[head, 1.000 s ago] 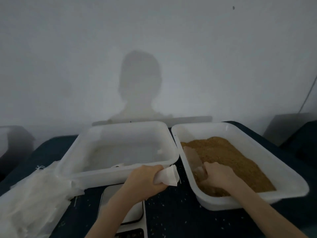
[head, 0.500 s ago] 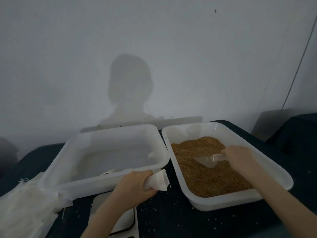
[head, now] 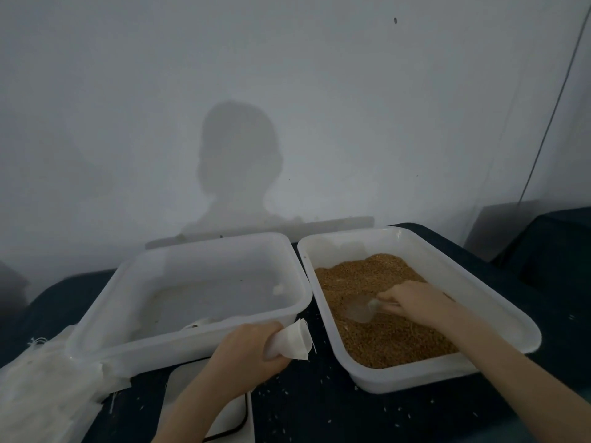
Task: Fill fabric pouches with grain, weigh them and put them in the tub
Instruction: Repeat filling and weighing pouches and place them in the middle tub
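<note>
My left hand [head: 248, 351] grips a white fabric pouch [head: 294, 342], its open mouth turned right, just in front of the left white tub [head: 204, 343]. That tub holds little that I can make out. My right hand [head: 412, 303] holds the handle of a clear plastic scoop [head: 359, 310], whose bowl lies in the brown grain [head: 383, 334] of the right white tub [head: 524, 330]. A white scale [head: 236, 414] sits under my left forearm, mostly hidden.
A heap of white fabric pouches [head: 41, 388] lies at the left front. Loose grains are scattered on the dark tabletop [head: 319, 407] between the tubs. A pale wall stands close behind the tubs, with a thin cable [head: 550, 103] at right.
My right hand moved the scoop from the near end of the grain tub to its middle, then dipped the bowl lower into the grain. My left hand keeps holding the pouch.
</note>
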Tool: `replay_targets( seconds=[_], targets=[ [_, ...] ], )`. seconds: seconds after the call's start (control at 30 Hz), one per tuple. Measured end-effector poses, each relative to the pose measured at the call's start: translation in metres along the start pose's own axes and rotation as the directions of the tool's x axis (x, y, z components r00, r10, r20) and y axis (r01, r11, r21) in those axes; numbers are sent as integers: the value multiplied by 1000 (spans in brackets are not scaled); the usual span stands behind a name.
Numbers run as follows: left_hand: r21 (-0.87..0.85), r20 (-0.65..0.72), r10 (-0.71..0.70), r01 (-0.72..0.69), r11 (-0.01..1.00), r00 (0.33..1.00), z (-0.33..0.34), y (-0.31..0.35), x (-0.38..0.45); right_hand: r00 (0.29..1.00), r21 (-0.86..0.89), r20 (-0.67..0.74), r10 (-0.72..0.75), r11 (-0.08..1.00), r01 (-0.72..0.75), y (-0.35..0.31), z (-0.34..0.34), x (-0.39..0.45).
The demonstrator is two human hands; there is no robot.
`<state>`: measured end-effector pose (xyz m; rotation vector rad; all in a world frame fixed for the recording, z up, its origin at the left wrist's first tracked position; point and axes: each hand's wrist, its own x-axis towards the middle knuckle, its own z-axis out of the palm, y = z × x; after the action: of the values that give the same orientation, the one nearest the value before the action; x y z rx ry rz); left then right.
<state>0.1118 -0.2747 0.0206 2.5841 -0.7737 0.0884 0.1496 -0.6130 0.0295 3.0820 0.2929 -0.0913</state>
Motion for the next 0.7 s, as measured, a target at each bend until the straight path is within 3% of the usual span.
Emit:
replay_targets(
  seconds=[0.3,0.5,0.7],
  targets=[
    [-7,25,-12,12,1000,1000,4,0,0,988,313,-13,151,940,-140,-23,14,31],
    [-77,-39,-32,29,997,999,-2,-12,-4,958,448,-173,230,884,-132,-11,8,23],
    [-159,-69,-30,19,987,997,-1,-18,-6,945,528,-249,211,848,-50,1,4,8]
  ],
)
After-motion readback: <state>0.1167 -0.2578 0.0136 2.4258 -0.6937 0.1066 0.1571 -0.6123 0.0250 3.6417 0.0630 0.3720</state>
